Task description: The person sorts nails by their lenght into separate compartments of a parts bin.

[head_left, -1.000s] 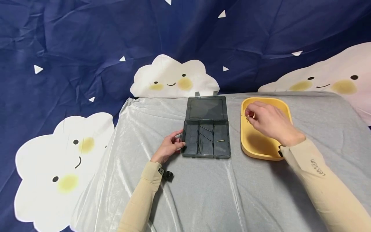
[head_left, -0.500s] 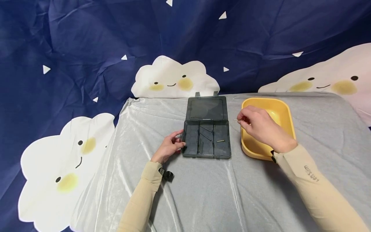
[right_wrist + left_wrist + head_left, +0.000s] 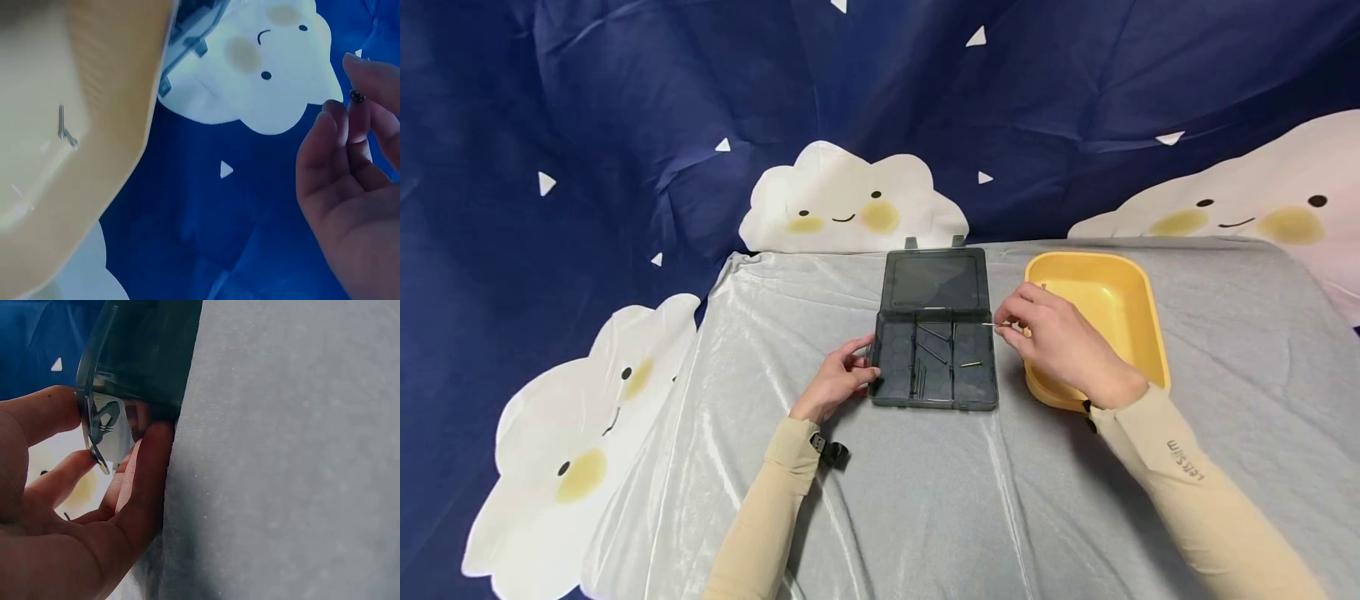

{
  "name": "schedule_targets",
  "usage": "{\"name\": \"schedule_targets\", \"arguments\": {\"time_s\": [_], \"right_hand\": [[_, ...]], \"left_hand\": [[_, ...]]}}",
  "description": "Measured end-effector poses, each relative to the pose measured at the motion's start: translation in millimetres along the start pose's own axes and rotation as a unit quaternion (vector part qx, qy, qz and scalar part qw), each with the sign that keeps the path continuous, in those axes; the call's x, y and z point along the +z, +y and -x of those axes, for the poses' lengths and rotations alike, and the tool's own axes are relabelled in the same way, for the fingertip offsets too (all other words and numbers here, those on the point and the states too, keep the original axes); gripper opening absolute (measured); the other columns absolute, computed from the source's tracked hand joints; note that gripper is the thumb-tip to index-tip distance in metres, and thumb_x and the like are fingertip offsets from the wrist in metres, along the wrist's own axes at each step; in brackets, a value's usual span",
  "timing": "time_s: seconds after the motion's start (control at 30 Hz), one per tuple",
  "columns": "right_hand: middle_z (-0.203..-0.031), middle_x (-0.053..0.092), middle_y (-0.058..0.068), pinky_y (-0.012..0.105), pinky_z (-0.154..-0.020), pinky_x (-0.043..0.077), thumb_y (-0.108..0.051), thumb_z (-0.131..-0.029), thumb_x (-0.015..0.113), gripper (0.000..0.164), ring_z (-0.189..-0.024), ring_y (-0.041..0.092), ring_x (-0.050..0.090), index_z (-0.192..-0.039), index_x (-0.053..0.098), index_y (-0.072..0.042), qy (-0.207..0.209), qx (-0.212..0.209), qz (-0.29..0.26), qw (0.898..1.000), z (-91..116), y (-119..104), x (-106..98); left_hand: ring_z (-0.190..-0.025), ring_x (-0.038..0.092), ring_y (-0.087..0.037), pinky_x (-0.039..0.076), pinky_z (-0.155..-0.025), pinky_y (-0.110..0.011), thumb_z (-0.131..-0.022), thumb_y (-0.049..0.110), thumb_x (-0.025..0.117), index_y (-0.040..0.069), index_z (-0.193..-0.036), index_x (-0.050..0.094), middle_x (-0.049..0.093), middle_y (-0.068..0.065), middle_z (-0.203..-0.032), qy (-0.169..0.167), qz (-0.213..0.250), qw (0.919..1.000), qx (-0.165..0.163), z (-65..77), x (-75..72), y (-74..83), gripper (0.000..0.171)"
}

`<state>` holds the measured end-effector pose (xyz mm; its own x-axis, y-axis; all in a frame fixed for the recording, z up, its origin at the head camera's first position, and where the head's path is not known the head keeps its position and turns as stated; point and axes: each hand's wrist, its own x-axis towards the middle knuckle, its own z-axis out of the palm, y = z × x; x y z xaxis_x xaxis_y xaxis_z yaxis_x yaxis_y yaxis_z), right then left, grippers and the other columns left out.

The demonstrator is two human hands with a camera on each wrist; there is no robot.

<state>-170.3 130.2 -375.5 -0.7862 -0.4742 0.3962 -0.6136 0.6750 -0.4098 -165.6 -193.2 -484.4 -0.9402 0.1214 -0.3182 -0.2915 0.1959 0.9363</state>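
Note:
In the head view a dark translucent organizer box [image 3: 895, 402] lies with its lid [image 3: 936, 279] folded back. Its middle compartment holds several dark screws [image 3: 932, 353], and one brass-coloured screw [image 3: 972, 364] lies in the right compartment. My left hand [image 3: 835, 379] grips the box's left side, with thumb and fingers at its wall [image 3: 119, 356] in the left wrist view. Between thumb and fingertips my right hand [image 3: 1048, 337] pinches a thin screw [image 3: 988, 325], its tip pointing left over the right compartment's edge. The right wrist view shows the screw's cross-slotted head [image 3: 357, 96]; the fingers hide its shaft.
A yellow bin [image 3: 1152, 325] stands right of the box, partly under my right forearm. Small screws [image 3: 62, 122] lie in it. Grey cloth [image 3: 917, 500] covers the table, and a blue curtain with clouds [image 3: 850, 200] hangs behind.
My right hand has moved left and toward me, from over the yellow bin to the box's right edge, carrying the screw. The left hand and the box have stayed in place.

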Motion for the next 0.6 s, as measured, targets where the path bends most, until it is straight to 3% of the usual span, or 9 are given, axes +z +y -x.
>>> {"name": "schedule_targets", "arguments": {"time_s": [0.6], "right_hand": [[-0.085,0.061,-0.002,0.035,-0.069,0.047,-0.01,-0.085,0.066,0.005,-0.075,0.015,0.058,-0.088,0.066,-0.014,-0.086,0.056,0.006,0.995,19,-5,35]], "left_hand": [[-0.074,0.055,-0.009,0.049,-0.063,-0.023,-0.085,-0.001,0.067,0.02,-0.145,0.046,0.058,-0.004,-0.091,0.0,-0.006,1.0,0.002,0.7,1.1,-3.2,0.066]]}}
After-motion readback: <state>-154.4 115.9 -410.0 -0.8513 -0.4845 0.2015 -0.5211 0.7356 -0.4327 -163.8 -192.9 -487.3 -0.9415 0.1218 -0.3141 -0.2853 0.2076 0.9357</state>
